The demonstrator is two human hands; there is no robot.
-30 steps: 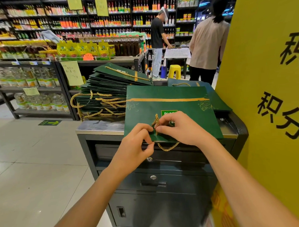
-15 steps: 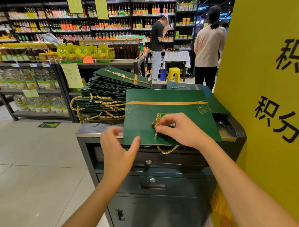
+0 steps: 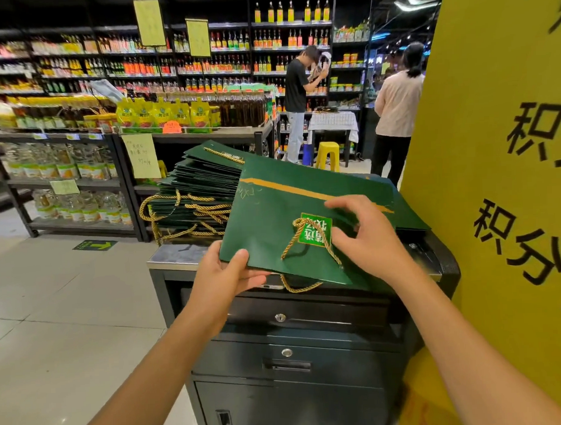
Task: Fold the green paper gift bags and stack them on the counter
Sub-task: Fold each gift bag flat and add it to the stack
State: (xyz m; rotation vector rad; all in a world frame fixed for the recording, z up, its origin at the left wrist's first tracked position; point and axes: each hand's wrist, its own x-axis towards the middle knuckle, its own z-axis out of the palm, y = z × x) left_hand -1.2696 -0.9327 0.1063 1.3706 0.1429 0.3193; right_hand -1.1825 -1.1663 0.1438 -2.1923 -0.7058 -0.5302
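L hand pinched bag's corner, R hand half-curled over it, grip unclear; stack lay 11 o'clock, nearer L.

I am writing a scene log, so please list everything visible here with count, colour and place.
counter: one, black, metal top
held gift bag: one, dark green, gold stripe, tilted over the counter
bag stack: one pile, green, gold rope handles, counter's left
flat bags: green, under the held bag, right; count unclear
sign: one, yellow, black characters, right
stool: one, yellow, background
people: two, black top and pale top, background
shelves: several, dark, bottles, behind
left hand: one, grips the bag's near corner
right hand: one, on the bag beside its label; grip unclear
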